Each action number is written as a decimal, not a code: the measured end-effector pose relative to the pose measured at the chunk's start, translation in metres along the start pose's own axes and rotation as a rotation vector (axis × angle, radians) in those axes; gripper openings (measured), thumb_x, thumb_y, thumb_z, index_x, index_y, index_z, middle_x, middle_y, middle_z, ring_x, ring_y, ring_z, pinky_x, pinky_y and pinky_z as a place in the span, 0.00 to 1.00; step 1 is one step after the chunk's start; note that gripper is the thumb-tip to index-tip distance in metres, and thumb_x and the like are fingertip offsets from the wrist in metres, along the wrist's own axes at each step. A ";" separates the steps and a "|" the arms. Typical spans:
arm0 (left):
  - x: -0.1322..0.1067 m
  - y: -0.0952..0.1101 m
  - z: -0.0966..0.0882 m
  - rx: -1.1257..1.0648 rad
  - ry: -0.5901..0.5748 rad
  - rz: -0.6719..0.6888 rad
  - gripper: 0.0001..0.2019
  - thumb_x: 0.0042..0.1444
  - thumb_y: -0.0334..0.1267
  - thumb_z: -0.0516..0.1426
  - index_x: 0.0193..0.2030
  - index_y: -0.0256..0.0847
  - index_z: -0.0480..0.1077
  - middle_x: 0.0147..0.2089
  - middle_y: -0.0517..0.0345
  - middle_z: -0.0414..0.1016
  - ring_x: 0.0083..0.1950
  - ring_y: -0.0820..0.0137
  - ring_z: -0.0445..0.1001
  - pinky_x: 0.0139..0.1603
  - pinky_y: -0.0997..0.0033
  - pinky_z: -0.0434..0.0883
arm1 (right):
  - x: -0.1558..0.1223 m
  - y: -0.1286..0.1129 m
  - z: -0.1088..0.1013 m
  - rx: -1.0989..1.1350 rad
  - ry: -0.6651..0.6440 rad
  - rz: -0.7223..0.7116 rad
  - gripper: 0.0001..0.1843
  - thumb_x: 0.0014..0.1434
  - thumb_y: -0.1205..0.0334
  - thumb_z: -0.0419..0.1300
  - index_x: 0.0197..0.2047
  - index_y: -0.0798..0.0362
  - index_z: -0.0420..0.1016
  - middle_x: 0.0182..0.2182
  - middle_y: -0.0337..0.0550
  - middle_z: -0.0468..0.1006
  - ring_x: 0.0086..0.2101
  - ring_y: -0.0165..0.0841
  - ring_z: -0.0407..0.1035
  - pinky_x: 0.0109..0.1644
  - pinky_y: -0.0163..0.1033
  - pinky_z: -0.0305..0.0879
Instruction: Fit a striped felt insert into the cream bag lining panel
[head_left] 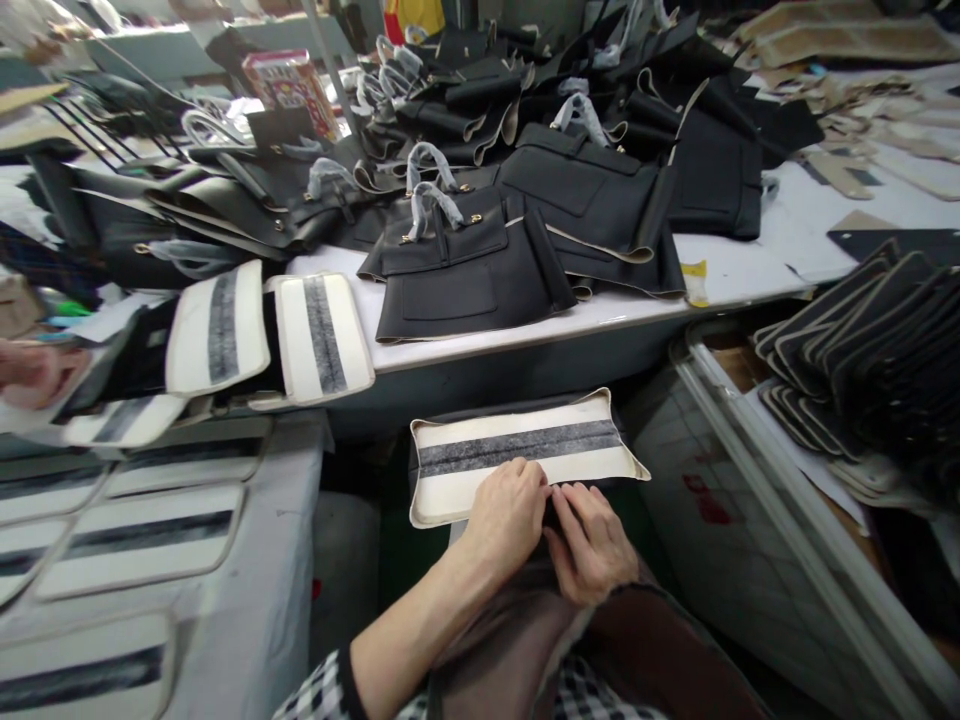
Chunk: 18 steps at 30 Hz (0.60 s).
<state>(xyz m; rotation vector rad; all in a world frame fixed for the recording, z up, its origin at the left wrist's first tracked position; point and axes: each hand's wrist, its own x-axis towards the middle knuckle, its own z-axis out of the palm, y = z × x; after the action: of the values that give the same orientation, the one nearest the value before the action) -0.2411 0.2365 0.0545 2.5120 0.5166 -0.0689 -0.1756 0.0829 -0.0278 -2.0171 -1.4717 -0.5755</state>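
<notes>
By the cream panel (517,442), both hands (510,505) close together, fingers (574,514) bent, dark material (551,516) in their pinch.

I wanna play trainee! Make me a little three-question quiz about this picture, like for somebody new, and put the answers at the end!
1. True or false: a dark stripe runs lengthwise along the cream panel at the person's left grip and right grip.

2. What lies on the white tabletop straight ahead?
A) Green bottles
B) Black bags
C) Wooden spoons

3. Fill in the blank: the stack of dark, pale-edged pieces is on the ____ side of the picture.

Key: 1. True. 2. B. 3. Right.
</notes>
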 end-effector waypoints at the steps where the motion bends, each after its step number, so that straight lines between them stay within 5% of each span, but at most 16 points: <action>1: -0.005 -0.003 0.000 -0.020 0.041 0.008 0.03 0.64 0.32 0.52 0.43 0.39 0.66 0.41 0.54 0.72 0.44 0.64 0.71 0.44 0.66 0.69 | 0.000 -0.001 -0.001 -0.004 -0.005 0.001 0.29 0.59 0.67 0.61 0.63 0.63 0.65 0.52 0.59 0.73 0.53 0.48 0.67 0.58 0.54 0.67; 7: -0.032 -0.025 -0.005 -0.022 0.128 0.023 0.03 0.63 0.37 0.56 0.39 0.43 0.68 0.41 0.58 0.71 0.43 0.65 0.69 0.44 0.64 0.67 | -0.001 -0.005 -0.003 -0.020 -0.023 0.040 0.27 0.60 0.64 0.61 0.62 0.62 0.67 0.52 0.58 0.73 0.53 0.48 0.67 0.59 0.55 0.66; 18: -0.036 -0.030 0.001 -0.051 0.204 0.018 0.07 0.66 0.39 0.52 0.36 0.41 0.67 0.39 0.57 0.71 0.42 0.65 0.67 0.43 0.63 0.64 | -0.002 0.006 -0.003 -0.051 0.008 0.115 0.25 0.60 0.62 0.62 0.61 0.55 0.69 0.51 0.53 0.75 0.51 0.46 0.70 0.59 0.55 0.65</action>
<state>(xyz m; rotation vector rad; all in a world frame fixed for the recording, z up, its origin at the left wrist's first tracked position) -0.2858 0.2465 0.0432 2.4863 0.5693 0.2072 -0.1708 0.0783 -0.0279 -2.1202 -1.3380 -0.5775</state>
